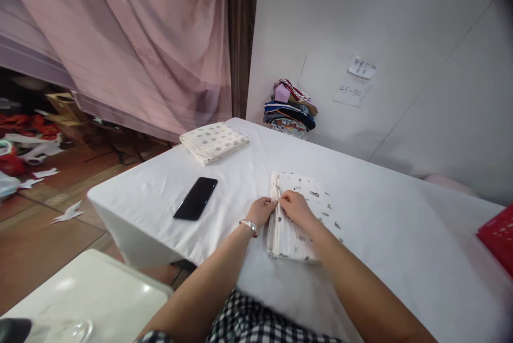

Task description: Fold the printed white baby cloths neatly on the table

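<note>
A white cloth (pixel 296 241) with small grey printed figures lies folded on the white-covered table (pixel 385 225) in front of me. At its left edge my left hand (pixel 261 210), with a silver bracelet at the wrist, pinches the layered fabric. My right hand (pixel 295 207) is close beside it, its fingers closed on the same edge from the right. Both sets of fingertips nearly meet there. Farther left on the table, a second folded cloth (pixel 215 141), cream with a grey pattern, lies flat. A black phone (pixel 196 199) rests between that cloth and my left forearm.
A pile of folded fabrics (pixel 290 110) stands beyond the far table edge by the wall. A red object (pixel 499 239) is at the right. On the left are a pale stool-like surface (pixel 92 295), a pink curtain (pixel 160 38) and scraps (pixel 69 213) on the floor.
</note>
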`<state>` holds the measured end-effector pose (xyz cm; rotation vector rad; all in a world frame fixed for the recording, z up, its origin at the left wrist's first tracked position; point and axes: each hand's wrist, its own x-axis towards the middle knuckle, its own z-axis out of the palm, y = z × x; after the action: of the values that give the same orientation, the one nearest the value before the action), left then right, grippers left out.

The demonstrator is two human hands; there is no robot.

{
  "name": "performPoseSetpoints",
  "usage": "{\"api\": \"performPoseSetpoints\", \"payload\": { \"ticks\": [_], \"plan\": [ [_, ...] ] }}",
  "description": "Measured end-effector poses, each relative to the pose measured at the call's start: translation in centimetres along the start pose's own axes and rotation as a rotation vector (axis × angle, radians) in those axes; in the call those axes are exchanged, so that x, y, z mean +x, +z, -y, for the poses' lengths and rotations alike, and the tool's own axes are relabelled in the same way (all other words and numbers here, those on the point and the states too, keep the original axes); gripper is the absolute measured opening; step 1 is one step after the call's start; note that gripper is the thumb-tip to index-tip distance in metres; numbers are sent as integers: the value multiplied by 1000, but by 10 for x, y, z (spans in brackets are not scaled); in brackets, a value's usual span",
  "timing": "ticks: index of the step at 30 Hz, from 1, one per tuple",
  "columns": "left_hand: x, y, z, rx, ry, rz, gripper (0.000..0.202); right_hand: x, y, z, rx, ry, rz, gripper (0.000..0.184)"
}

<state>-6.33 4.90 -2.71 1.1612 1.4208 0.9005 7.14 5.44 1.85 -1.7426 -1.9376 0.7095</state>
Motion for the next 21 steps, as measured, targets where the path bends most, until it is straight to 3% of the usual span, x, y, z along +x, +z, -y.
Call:
{"api": "performPoseSetpoints", "payload": {
  "ticks": [8,13,21],
  "plan": [
    [0,0,0,-3,4,7,38,-1,12,-7,106,-56,-10,11],
    [-8,-1,-5,-8,33,38,50,7,10,-19,375,44,170,15],
    [-7,0,-1,-46,10,70,41,52,-7,-7,92,76,55,20]
  ]
}}
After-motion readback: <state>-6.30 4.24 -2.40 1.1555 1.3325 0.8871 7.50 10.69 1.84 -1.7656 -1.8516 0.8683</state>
